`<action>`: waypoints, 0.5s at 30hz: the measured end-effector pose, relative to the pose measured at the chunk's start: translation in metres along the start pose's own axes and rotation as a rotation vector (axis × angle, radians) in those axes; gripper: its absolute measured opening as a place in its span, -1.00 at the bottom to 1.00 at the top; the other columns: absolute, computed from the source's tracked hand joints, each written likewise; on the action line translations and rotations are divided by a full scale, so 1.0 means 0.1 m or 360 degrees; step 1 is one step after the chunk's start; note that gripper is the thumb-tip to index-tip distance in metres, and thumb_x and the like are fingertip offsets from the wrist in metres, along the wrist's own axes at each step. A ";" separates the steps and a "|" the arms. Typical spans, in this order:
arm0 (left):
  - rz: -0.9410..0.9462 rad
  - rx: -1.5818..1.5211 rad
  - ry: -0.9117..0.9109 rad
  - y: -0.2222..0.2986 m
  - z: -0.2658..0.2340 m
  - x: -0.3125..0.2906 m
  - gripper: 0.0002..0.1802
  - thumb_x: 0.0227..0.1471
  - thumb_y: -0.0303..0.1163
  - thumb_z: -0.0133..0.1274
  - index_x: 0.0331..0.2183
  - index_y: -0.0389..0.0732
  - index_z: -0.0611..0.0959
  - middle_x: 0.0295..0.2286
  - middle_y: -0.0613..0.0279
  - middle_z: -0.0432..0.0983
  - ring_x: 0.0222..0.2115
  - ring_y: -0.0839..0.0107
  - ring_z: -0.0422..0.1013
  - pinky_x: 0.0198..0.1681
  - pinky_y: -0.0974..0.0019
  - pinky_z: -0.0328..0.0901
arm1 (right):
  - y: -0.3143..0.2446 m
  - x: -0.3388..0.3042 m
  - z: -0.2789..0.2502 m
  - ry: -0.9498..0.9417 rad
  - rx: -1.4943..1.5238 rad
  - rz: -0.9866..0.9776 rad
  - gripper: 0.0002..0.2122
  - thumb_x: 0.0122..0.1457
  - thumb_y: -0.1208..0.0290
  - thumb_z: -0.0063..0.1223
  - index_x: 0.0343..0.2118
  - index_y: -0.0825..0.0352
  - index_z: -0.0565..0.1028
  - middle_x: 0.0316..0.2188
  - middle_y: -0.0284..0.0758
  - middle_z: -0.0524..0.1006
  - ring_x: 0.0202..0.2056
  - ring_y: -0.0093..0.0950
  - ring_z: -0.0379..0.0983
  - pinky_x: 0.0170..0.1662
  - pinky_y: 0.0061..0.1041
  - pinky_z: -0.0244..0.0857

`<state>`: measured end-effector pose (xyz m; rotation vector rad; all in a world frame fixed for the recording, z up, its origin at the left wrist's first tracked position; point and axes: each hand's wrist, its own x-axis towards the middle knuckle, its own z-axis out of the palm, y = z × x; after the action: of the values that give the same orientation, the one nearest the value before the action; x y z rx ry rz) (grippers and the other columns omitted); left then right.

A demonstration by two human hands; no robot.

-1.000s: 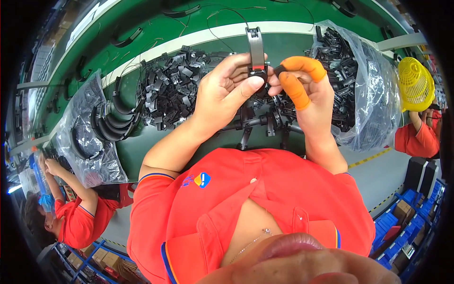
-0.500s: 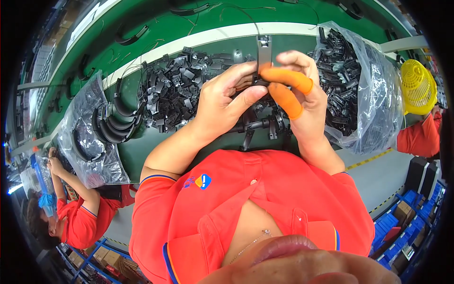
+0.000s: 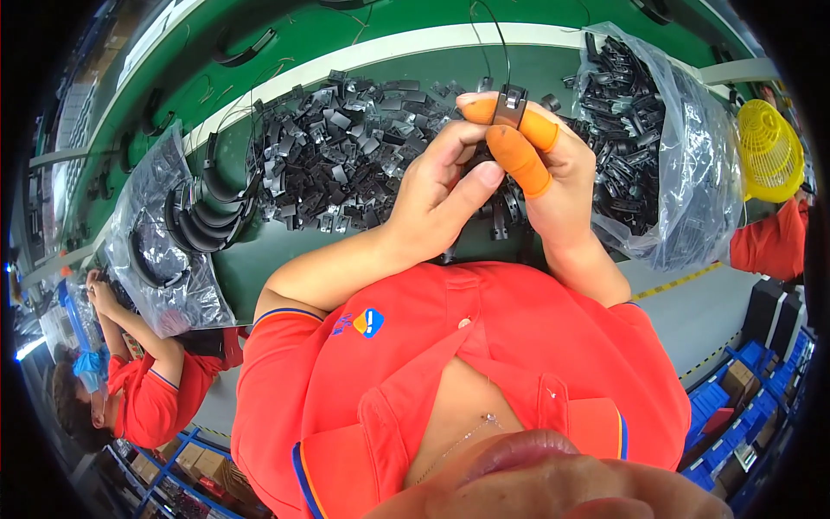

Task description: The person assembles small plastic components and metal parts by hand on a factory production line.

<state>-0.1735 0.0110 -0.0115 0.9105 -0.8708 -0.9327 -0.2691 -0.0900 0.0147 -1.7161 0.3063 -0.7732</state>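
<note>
Between my two hands is a black headband, its notched end upward and a thin black wire running up from it. My right hand, with orange finger cots on its thumb and forefinger, pinches that end. My left hand is closed below and beside it, thumb against curled fingers; the part of the headband inside my palms is hidden. Behind the hands spreads a heap of small black plastic pieces. More dark parts lie on the bench under my wrists, partly covered.
Several curved black headbands rest on a clear plastic bag at the left. To the right an open plastic bag holds black parts, beside a yellow basket. Co-workers in red sit on both sides. A pale ledge borders the bench.
The headband has tilted and sunk lower between my hands, so less of it shows. My right thumb and forefinger have shifted up to its notched end; my left hand has moved slightly right.
</note>
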 end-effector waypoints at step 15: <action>0.0265 0.0497 0.0080 -0.09 0.00 -0.05 -0.71 0.13 -0.30 -0.20 -0.21 -0.33 0.38 -0.41 0.24 0.35 -0.42 0.57 0.31 -0.33 0.48 0.23 | 0.04 -0.10 0.11 0.0140 -0.0269 -0.0111 -0.77 0.13 0.37 -0.03 -0.25 0.42 0.48 -0.28 -0.33 0.50 -0.37 -0.64 0.39 -0.37 -0.74 0.24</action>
<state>-0.1775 0.0129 -0.0206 1.1046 -1.0504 -0.6370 -0.2695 -0.0771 0.0066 -1.8621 0.3824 -0.8967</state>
